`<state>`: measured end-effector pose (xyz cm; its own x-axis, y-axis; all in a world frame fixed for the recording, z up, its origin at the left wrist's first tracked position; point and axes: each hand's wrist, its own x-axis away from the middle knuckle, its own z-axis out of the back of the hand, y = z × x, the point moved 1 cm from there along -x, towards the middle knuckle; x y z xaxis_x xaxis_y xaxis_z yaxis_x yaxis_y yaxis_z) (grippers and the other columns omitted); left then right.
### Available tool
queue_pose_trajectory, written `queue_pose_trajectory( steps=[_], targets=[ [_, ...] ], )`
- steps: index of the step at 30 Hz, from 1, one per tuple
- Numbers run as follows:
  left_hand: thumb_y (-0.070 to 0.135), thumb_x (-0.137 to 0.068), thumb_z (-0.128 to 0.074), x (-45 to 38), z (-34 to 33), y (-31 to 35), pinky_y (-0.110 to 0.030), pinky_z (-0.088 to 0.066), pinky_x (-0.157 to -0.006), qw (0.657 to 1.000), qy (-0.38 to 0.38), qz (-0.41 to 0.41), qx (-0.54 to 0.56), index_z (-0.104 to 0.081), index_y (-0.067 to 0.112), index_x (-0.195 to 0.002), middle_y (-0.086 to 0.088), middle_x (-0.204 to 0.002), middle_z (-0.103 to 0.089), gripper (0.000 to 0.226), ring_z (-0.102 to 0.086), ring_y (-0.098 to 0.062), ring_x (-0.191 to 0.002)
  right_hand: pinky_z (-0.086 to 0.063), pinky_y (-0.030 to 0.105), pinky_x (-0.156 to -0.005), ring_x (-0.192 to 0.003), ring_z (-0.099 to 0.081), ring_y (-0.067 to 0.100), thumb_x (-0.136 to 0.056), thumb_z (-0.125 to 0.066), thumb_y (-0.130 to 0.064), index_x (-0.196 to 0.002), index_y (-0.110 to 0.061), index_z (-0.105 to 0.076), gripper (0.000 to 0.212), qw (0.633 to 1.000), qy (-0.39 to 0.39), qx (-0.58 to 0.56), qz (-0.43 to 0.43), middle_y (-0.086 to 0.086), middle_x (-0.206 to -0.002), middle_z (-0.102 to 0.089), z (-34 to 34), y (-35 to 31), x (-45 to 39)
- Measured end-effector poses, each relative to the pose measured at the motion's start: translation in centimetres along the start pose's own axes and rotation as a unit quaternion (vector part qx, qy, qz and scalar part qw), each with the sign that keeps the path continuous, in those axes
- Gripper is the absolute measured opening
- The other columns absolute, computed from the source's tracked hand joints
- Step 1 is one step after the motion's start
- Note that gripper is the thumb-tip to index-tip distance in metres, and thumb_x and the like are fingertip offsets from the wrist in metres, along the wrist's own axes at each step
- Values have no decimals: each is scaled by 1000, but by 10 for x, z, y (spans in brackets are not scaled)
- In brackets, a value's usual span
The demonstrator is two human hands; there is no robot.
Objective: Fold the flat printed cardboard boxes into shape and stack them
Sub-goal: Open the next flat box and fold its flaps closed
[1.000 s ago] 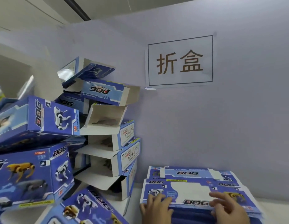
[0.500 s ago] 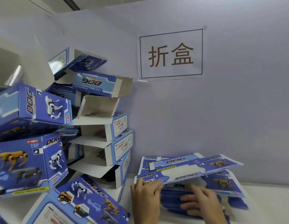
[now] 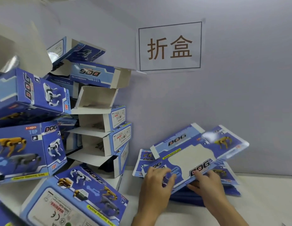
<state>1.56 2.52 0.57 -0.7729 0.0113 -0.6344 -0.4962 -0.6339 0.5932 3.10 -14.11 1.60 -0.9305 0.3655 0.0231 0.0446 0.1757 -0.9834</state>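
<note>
Top blank (image 3: 197, 154) is tilted up off the flat pile (image 3: 230, 185) at the worktop's (image 3: 264, 198) back, near edge low, far edge raised, prob. to peel one sheet free for folding. Left hand (image 3: 156, 181) lies on its near-left corner, fingers curled over the edge; right hand (image 3: 205, 181) has fingers under the near edge, thumb on top, both grips holding the blank. Folded boxes (image 3: 96, 121) heaped at left vs. the wall. Print reads "DOG", "FUNNY MOVING DOG", "TOP", "3+ ages". Wall sign (image 3: 169, 47): 折盒.
</note>
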Motion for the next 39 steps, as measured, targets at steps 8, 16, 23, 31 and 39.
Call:
queue_pose_trajectory(
  steps=[8, 16, 23, 31, 39],
  targets=[
    [44, -94, -59, -15, 21, 14, -31, -26, -119, 978, 199, 41, 53, -25, 24, -155, 9, -161, -23, 72, -18, -7, -148, -57, 35, -60, -85, -71, 21, -98, -57, -6, -96, -28, -58, 23, 973, 21, 88, 211, 1, -94, -75, 20, -33, 0],
    [55, -85, -55, -24, 29, 21, -9, -52, -77, 961, 150, 74, 218, -32, 55, -132, 51, -114, -47, 52, -52, 14, -116, -57, 23, -51, -101, -67, 22, -100, -54, -17, -129, -25, -52, 30, 977, -91, 18, 194, 3, -117, -67, 11, -34, 4],
    [66, -79, -57, -20, 22, 27, -7, -51, -73, 957, 84, 83, 263, -39, 40, -141, 21, -126, -57, 69, -56, 8, -113, -59, 25, -57, -91, -72, 10, -75, -63, -41, -129, -31, -50, 56, 965, -156, -32, 210, -7, -108, -70, 8, -34, 10],
    [67, -80, -58, -14, 18, 44, -30, -54, -98, 911, -53, 106, 394, -16, 43, -154, 15, -142, -53, 89, -59, -3, -122, -59, 23, -65, -102, -70, 9, -77, -59, -53, -140, -34, -45, 67, 948, -240, -41, 206, -12, -112, -71, -13, -34, 22],
    [56, -79, -58, -17, 24, 58, -27, -60, -80, 902, -29, 99, 419, -46, 36, -130, 10, -119, -69, 56, -70, -9, -103, -61, 25, -69, -99, -70, 3, -75, -68, -62, -135, -39, -44, 69, 953, -222, -39, 202, -18, -107, -71, -24, -43, 28]
  ],
)
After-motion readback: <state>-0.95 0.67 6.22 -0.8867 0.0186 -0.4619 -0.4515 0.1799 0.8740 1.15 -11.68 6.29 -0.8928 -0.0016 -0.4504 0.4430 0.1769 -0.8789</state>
